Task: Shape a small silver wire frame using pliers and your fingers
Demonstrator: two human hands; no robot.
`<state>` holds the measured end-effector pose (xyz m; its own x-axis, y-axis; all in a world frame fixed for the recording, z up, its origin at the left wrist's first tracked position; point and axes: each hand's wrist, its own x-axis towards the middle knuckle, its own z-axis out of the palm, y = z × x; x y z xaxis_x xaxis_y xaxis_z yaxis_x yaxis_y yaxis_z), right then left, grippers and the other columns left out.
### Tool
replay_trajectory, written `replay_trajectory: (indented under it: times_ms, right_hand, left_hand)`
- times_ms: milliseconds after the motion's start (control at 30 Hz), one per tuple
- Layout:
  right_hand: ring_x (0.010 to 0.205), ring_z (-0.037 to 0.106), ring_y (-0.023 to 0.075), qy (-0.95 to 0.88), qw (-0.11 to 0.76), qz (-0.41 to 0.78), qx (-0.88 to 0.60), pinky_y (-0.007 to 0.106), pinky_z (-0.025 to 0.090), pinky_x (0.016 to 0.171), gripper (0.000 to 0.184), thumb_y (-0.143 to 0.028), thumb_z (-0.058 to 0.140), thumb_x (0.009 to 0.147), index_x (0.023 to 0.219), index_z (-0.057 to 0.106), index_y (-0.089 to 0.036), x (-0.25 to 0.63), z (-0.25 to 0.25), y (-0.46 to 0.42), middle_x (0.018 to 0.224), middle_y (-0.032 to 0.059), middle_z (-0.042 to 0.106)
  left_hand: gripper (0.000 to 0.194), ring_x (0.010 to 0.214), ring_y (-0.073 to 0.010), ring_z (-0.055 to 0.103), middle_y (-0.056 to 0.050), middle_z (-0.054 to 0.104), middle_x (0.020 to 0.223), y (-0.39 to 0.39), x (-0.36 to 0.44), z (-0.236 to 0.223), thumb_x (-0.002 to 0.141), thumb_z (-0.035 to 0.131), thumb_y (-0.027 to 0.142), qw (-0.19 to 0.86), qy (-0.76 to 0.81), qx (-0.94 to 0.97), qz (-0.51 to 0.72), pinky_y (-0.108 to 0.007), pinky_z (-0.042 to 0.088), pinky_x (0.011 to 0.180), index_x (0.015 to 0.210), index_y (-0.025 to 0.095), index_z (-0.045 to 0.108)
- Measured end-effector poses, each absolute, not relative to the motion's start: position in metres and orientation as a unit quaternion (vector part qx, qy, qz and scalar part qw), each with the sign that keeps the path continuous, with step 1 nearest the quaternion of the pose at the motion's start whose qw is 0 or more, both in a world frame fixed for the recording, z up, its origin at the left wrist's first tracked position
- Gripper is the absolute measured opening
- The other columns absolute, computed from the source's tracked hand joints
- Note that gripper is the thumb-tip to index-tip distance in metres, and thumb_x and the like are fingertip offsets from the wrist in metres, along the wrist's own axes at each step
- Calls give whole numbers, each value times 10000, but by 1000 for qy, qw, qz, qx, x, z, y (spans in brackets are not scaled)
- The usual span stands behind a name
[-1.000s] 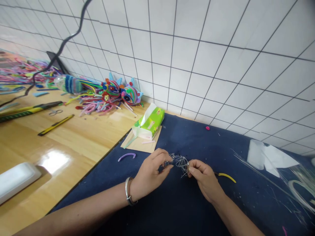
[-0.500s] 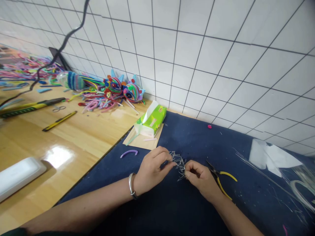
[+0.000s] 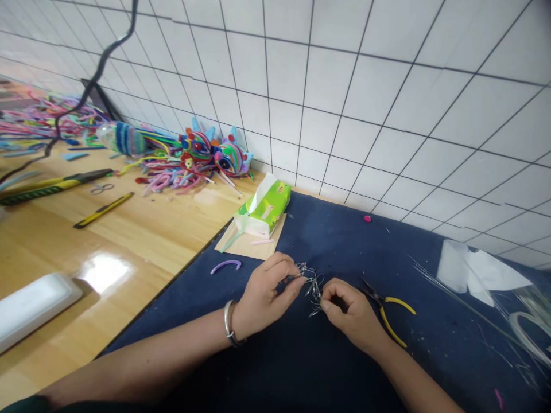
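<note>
Between my hands is a small tangle of thin, silvery bent wire [image 3: 314, 285], over the dark blue cloth [image 3: 327, 235]. My left hand [image 3: 269, 292], with a silver bangle at the wrist, pinches the wire's upper left part between thumb and forefinger. On the opposite side, my right hand [image 3: 350, 312] grips the lower right part with thumb and curled fingers. The fingertips hide some of the wire. Just past my right hand lie pliers [image 3: 387, 307] with yellow handles, their jaws toward the wall.
A green tissue pack [image 3: 269, 206] sits on tan card. A purple curved strip [image 3: 226, 264] lies left of my hands. Loose straight wires [image 3: 456, 301] and clear plastic [image 3: 451, 267] are at right. Cutters [image 3: 103, 210] and colourful craft pieces [image 3: 172, 172] lie on the wooden table.
Both hands keep hold of the wire tangle. My right hand has shifted slightly left, closer to my left hand, and the wire's loops have turned a little.
</note>
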<state>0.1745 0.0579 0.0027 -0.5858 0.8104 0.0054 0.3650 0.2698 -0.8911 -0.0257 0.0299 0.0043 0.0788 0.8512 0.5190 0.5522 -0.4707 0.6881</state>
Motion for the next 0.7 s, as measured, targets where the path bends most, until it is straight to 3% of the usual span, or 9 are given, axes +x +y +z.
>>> replay_trajectory:
  times_ms: [400, 567, 700]
  right_hand:
    - [669, 488, 120, -811, 284, 359, -365, 255, 407, 637, 111, -94, 486, 742, 695, 479, -194, 175, 1, 56, 720, -3, 505]
    - [723, 496, 146, -847, 325, 218, -361, 296, 406, 680, 103, -94, 479, 753, 733, 498, -193, 177, -6, 56, 745, 19, 520]
    - [697, 481, 149, -885, 303, 96, -339, 313, 393, 664, 118, -86, 462, 771, 733, 514, -184, 178, -11, 55, 731, 31, 525]
  left_hand:
    - [117, 712, -138, 498, -20, 513, 735, 33, -26, 6, 748, 620, 216, 165, 506, 702, 474, -264, 429, 638, 737, 169, 513]
    - [95, 720, -136, 506, -28, 525, 778, 34, -24, 3, 733, 612, 162, 153, 520, 704, 459, -263, 433, 638, 748, 168, 518]
    - [89, 728, -139, 511, -33, 530, 800, 36, -24, -2, 737, 590, 121, 150, 521, 712, 447, -267, 448, 640, 769, 171, 524]
